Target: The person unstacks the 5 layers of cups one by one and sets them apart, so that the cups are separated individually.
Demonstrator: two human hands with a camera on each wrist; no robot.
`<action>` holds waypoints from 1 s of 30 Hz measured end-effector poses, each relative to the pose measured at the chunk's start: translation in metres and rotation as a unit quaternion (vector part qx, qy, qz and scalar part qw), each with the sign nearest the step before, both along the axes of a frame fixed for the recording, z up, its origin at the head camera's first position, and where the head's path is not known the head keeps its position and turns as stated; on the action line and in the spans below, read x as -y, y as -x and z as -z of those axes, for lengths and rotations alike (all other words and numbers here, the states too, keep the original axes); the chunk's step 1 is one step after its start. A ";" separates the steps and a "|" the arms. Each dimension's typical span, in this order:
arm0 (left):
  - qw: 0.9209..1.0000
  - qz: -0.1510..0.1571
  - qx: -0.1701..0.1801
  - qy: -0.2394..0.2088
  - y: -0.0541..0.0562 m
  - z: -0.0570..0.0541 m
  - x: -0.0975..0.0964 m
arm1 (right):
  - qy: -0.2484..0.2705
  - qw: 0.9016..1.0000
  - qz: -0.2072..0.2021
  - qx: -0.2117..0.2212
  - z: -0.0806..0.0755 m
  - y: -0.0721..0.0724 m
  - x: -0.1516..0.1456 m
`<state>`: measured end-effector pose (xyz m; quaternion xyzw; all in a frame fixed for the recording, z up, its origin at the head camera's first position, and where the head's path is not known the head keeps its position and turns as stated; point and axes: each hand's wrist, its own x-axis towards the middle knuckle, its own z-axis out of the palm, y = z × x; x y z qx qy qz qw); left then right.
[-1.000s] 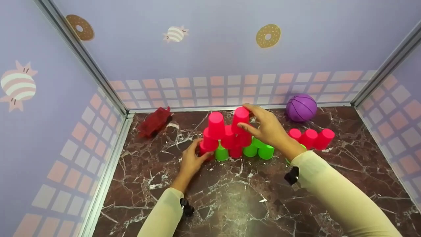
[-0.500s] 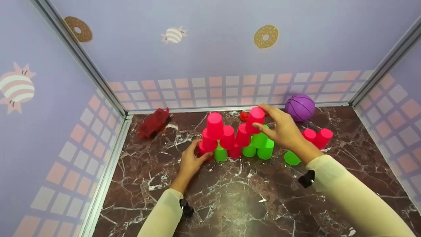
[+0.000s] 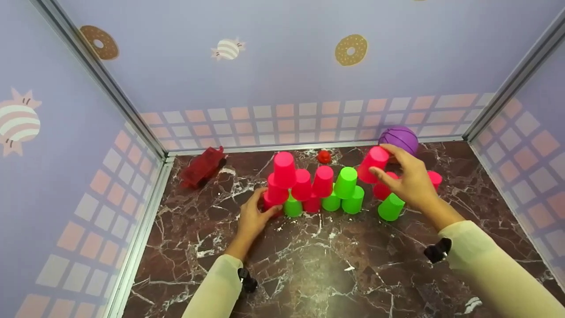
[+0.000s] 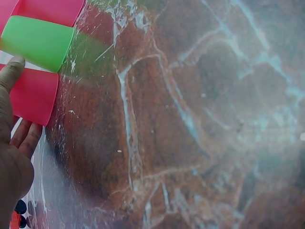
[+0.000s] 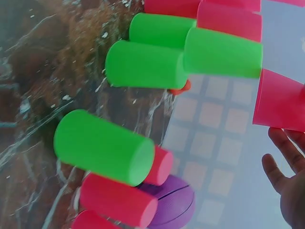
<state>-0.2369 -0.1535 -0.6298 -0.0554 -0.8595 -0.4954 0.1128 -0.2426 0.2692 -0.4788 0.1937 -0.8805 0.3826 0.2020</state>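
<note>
Upside-down pink and green plastic cups form a stacked wall in the head view. At its left end, my left hand holds the bottom pink cup between thumb and fingers. Beside that cup stands a green cup. One pink cup sits on the second row at the left; a green cup ends that row at the right. My right hand grips a pink cup by its sides, tilted and raised right of the wall. In the right wrist view this pink cup is partly cut off.
A loose green cup stands right of the wall, with pink cups behind, partly hidden by my right hand. A purple ball rests by the back wall. A small red object and a red toy lie at the back.
My right hand has lifted the pink cup off the wall's second row and carried it rightward, uncovering the green cup and small red object. My left hand stays at the bottom left cup.
</note>
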 end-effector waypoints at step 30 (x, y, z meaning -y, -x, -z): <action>1.000 -0.002 0.010 -0.002 0.000 0.001 0.001 | -0.054 0.993 0.103 -0.011 0.054 -0.037 -0.105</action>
